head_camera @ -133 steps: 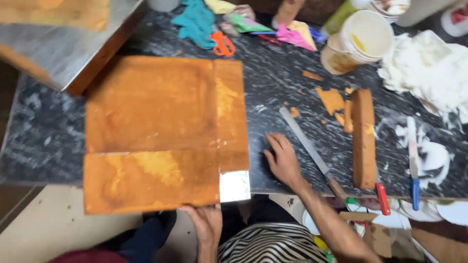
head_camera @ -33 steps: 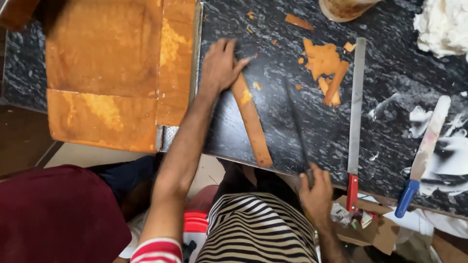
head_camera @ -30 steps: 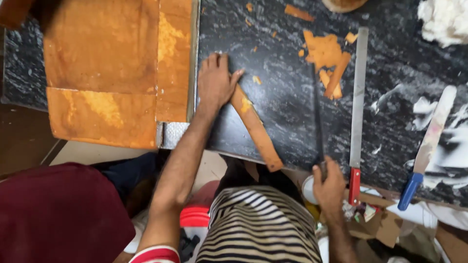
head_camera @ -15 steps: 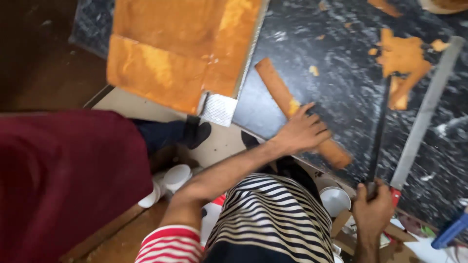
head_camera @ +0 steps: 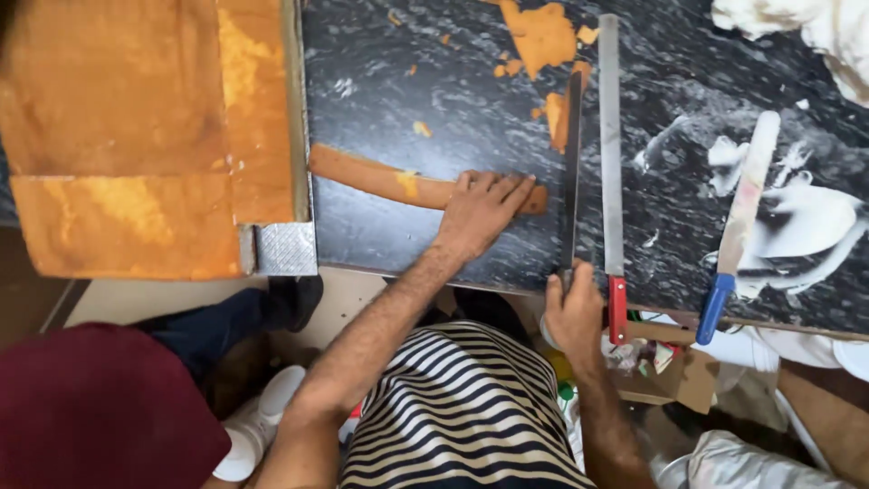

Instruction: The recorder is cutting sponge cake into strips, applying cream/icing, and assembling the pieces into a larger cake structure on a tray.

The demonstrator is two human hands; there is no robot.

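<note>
My left hand lies flat on a long strip of orange-brown cake that rests crosswise on the black marble counter. My right hand grips the handle of a long dark knife at the counter's front edge; its blade points away from me, just right of the strip's end. A large flat slab of the same cake sits on a silver board at the left.
A long knife with a red handle lies beside the dark one. A spatula with a blue handle rests on white cream smears at the right. Cake scraps lie further back. White cream lump at the far right.
The strip has turned from a diagonal to lie almost crosswise. My left hand has slid to its right end. The dark knife now sits straighter, close to that end.
</note>
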